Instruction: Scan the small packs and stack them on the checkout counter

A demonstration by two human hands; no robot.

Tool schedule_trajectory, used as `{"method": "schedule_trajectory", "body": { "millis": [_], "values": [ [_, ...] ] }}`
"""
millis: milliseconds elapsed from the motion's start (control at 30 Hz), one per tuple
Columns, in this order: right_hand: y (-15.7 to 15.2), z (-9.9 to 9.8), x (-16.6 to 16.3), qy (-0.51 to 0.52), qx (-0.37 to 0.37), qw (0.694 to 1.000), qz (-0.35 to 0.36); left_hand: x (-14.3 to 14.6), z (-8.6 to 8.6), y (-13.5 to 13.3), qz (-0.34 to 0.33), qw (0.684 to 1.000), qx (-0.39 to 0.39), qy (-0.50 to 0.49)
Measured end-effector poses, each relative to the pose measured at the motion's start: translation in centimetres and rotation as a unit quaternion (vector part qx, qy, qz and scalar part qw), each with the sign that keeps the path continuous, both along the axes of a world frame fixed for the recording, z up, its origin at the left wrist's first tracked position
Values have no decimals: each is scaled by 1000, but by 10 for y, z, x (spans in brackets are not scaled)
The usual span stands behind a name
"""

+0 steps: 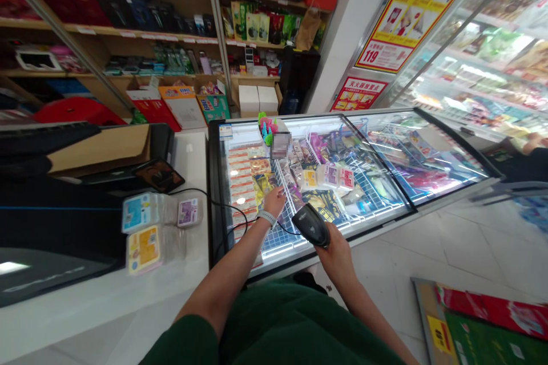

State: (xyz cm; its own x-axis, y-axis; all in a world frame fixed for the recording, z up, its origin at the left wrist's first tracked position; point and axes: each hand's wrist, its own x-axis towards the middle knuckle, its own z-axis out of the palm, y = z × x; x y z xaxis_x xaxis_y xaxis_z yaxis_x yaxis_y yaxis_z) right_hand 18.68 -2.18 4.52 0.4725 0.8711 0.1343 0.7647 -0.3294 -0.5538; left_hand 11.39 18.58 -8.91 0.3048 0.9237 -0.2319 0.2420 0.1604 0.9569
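My right hand [337, 251] is wrapped round the handle of a black barcode scanner [311, 224], held above the glass-topped chest freezer [308, 252]. To its left, my left hand [274, 201] hovers over the same glass, fingers loosely apart, with nothing visible in it. Beyond the scanner, three clear plastic packs lie on the glass: a yellow-labelled pack [309, 178], a purple-labelled pack [330, 175] and a red-labelled pack [346, 178]. A black cable [222, 203] runs across the freezer's left side. Packaged frozen goods show beneath the glass.
On the white counter [190, 259] at left stand a blue-labelled pack [139, 212], a yellow-labelled pack [144, 248] and a small purple-labelled pack [188, 213]. Colourful fuzzy items [267, 128] sit at the freezer's back. Stocked shelves [149, 34] rise behind. Another person's arm [535, 142] shows far right.
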Motion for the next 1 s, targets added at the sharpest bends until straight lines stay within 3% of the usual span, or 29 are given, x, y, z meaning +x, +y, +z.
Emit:
{"method": "schedule_trajectory", "body": {
  "millis": [100,233,500,800,1000],
  "values": [
    [-2,-1,-1,6,4,1000,1,-31,6,-3,29,999,12,-40],
    [-5,-3,-3,21,9,1000,3,-79,9,-5,55,995,80,-8],
    [-3,-12,-11,28,1,999,21,-164,15,-16,54,951,236,194],
    [1,-23,-16,15,12,999,38,-204,15,-14,100,846,261,454],
    [3,-20,-17,12,21,999,39,-215,-1,7,63,804,246,538]
  ]
}}
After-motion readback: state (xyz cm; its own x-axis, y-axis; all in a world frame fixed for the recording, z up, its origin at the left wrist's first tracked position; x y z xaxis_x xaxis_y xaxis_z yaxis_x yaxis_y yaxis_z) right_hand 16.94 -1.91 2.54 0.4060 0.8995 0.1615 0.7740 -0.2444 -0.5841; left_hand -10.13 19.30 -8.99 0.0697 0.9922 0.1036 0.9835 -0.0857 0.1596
